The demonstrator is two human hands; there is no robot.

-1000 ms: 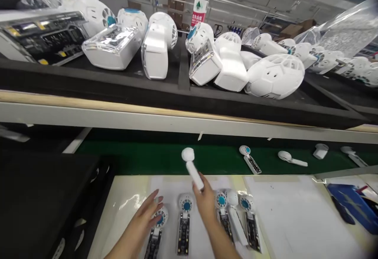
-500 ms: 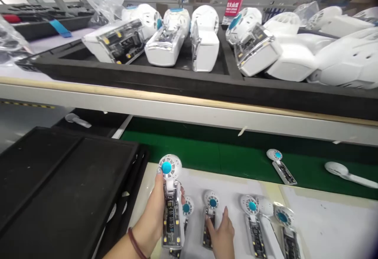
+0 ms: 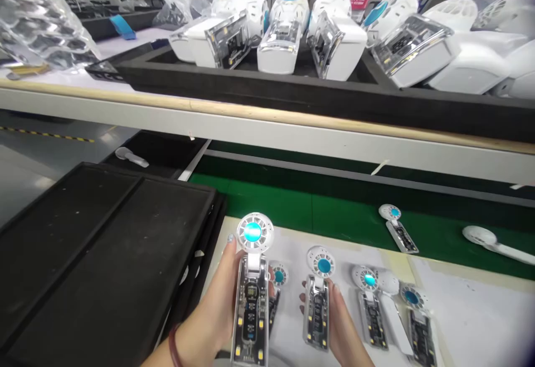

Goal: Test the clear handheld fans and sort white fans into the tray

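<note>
My left hand point(image 3: 223, 294) is wrapped round a handheld fan point(image 3: 249, 317) with a white round head, a blue centre and a clear body showing its circuit board. It stands upright, facing me. Beside it, my right hand point(image 3: 340, 322) grips a second handheld fan point(image 3: 316, 311) of the same kind, its fingers closed behind the clear body. Partly hidden behind the left fan lies another handheld fan point(image 3: 279, 276) on the white work surface. To the right of my right hand lie several more, among them one fan point(image 3: 373, 319) and another fan point(image 3: 421, 333).
Stacked black trays point(image 3: 83, 244) fill the left side. A green belt point(image 3: 267, 199) behind the work surface carries a small fan point(image 3: 402, 236) and a white-backed one point(image 3: 497, 247). Above runs a shelf edge point(image 3: 267, 127) with a black tray point(image 3: 200, 85) of fans.
My right hand has closed on the fan that lay on the surface and lifted it beside the left one. The left fan now faces me more squarely. The camera view has shifted.
</note>
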